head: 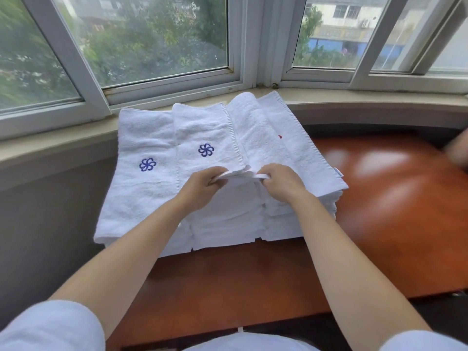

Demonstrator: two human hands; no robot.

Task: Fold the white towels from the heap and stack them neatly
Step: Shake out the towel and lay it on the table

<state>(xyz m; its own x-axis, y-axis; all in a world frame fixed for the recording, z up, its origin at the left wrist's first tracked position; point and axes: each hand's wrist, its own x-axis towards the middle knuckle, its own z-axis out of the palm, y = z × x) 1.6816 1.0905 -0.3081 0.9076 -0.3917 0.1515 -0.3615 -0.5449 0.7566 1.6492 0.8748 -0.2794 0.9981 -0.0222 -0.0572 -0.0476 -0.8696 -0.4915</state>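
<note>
Stacks of folded white towels (pixel 222 224) stand side by side on the red-brown table (pixel 379 224), against the window sill. The left stack's top towel (pixel 141 178) and the middle one (pixel 202 138) each carry a blue flower emblem. A further white towel (pixel 273 138) lies over the right stack, bunched lengthwise, with a small red mark showing. My left hand (pixel 202 186) and my right hand (pixel 281 182) both pinch the near edge of this towel, close together, lifting it slightly off the stack.
A stone window sill (pixel 63 145) and white window frames run behind the towels. Another person's blurred hand (pixel 458 150) shows at the right edge above the table. Bare glossy tabletop lies to the right and in front of the stacks.
</note>
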